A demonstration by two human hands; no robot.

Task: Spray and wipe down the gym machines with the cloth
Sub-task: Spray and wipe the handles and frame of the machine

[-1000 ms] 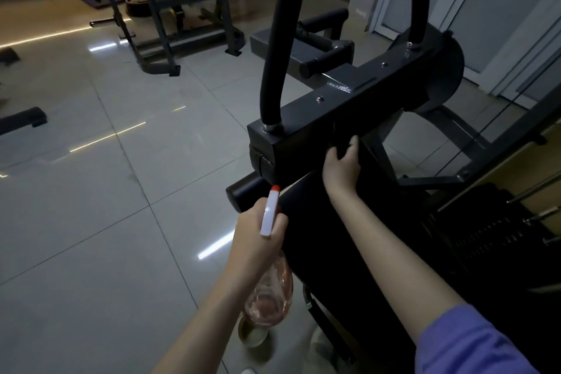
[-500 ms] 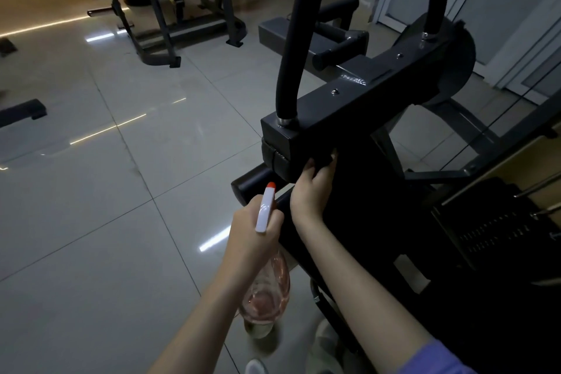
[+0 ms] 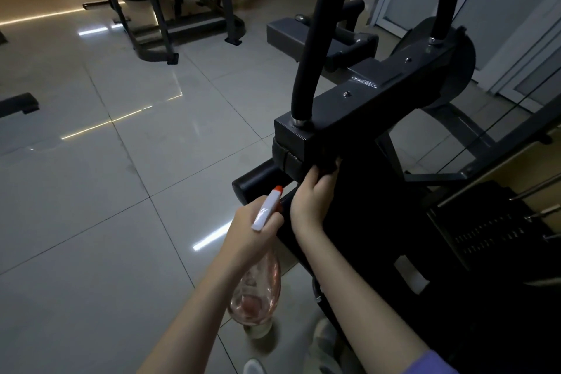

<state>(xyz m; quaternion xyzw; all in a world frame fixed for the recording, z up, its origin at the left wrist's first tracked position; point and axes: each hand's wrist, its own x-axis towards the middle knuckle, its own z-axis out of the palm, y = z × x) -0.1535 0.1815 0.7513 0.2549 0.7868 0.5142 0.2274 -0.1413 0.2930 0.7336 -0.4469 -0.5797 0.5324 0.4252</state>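
Note:
A black gym machine (image 3: 364, 106) with two upright padded handles fills the right half of the head view. My right hand (image 3: 312, 197) grips a dark cloth (image 3: 329, 165) and presses it against the underside of the machine's crossbar, near its left end. My left hand (image 3: 255, 231) holds a clear pink spray bottle (image 3: 258, 291) by its neck, just left of my right wrist. Its white trigger head with an orange nozzle (image 3: 270, 206) points up toward the machine. The cloth is hard to tell from the black frame.
A weight stack with pins (image 3: 498, 231) sits at the right. A grey bench (image 3: 303, 36) stands behind the machine, and another rack (image 3: 170, 9) stands at the back left. Glossy tiled floor (image 3: 106, 191) spreads to the left. Glass doors (image 3: 501, 9) line the far right.
My right hand has slid left along the crossbar's underside toward its left end and now curls round the cloth. The left hand and bottle have stayed close by.

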